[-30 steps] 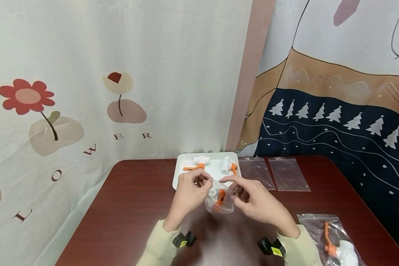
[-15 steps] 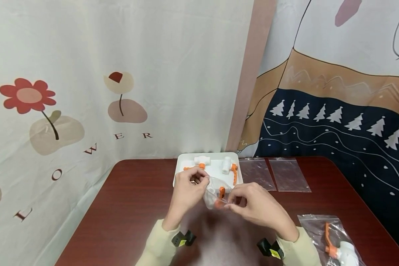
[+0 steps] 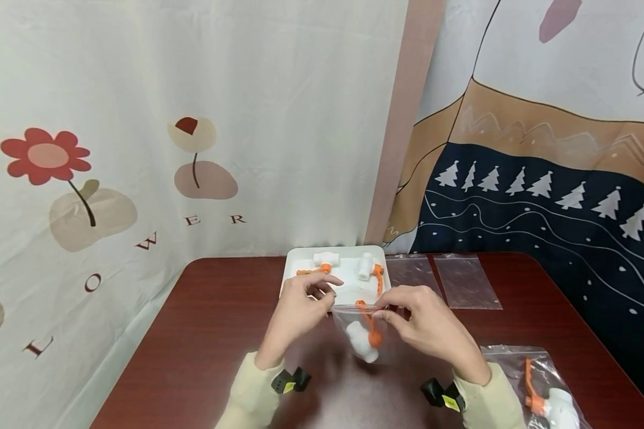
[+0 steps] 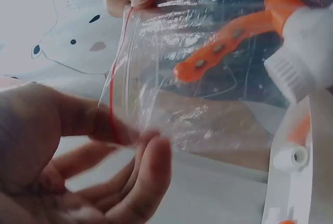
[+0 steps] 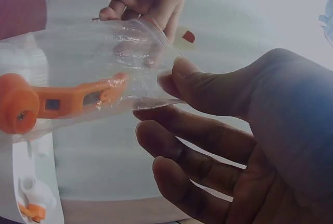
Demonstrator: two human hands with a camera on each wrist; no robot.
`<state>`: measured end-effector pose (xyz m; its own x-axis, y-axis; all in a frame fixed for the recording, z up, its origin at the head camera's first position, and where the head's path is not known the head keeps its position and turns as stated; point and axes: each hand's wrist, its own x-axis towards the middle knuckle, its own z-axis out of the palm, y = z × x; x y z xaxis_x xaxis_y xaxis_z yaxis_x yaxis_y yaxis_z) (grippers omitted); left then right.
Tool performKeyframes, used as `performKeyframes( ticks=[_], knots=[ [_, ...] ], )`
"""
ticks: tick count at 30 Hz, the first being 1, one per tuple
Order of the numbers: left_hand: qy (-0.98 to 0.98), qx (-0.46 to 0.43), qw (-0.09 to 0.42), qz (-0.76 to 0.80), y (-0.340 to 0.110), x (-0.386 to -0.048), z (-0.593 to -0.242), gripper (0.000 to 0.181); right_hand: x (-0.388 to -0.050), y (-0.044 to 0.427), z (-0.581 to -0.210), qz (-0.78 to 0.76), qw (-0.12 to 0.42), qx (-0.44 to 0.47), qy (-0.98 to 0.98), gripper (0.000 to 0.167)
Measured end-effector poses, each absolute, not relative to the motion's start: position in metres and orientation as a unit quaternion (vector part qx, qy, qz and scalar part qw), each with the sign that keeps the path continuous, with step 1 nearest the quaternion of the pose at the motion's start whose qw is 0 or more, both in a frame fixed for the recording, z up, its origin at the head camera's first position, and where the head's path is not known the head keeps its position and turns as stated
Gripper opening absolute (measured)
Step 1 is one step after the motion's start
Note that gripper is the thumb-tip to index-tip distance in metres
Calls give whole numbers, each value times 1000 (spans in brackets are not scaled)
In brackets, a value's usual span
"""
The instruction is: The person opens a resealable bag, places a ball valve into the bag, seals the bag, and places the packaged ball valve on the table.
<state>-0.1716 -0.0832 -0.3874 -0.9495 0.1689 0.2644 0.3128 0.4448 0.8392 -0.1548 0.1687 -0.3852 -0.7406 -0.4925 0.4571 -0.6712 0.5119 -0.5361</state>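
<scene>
A clear zip bag hangs above the table between my hands, zip edge uppermost. Inside it is a white plastic ball valve with an orange lever handle, the handle pointing up toward the zip. My left hand pinches the bag's left top corner between thumb and a finger, the other fingers loosely bent. At the opposite corner my right hand pinches the zip edge with thumb and index finger. A red line along the zip shows in the left wrist view.
Behind my hands stands a white tray with two ball valves, one at left and one at right. Two flat zip bags lie right of it. A bagged valve lies at the front right of the dark red table.
The bag has swung from bunched and tilted to hanging straight, with the valve now lower and its handle up. My right hand has shifted to the bag's top right corner.
</scene>
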Motion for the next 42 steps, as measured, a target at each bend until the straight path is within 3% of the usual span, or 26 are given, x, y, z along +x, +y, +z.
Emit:
performKeyframes(
  ticks=[3,9,14,19,23,29,32,36,42],
  knots=[
    [-839,-211,50,-499,-87,-173,-386,35,-156,171,-384,370,117,340,-857,16],
    [-844,-336,61,-414,-100,-176,-384,32,-159,178,-383,377,122,327,-858,21],
    [-850,-349,40,-391,-107,-179,-387,36,-160,184,-382,387,135,320,-854,26],
    [-835,-386,20,-392,-100,-179,-391,20,-160,187,-380,397,134,322,-849,27],
    [-823,-400,39,-402,-96,-179,-393,11,-160,187,-379,405,131,317,-847,25],
    [-806,-411,89,-417,-96,-183,-395,13,-159,190,-377,412,130,296,-852,17],
    [-787,-416,90,-446,-96,-183,-395,11,-160,192,-377,407,136,283,-858,17],
    [-774,-401,88,-483,-94,-183,-393,5,-162,195,-378,415,145,274,-855,17],
    [-769,-380,136,-496,-91,-181,-393,5,-164,197,-380,444,149,266,-843,14]
  ],
)
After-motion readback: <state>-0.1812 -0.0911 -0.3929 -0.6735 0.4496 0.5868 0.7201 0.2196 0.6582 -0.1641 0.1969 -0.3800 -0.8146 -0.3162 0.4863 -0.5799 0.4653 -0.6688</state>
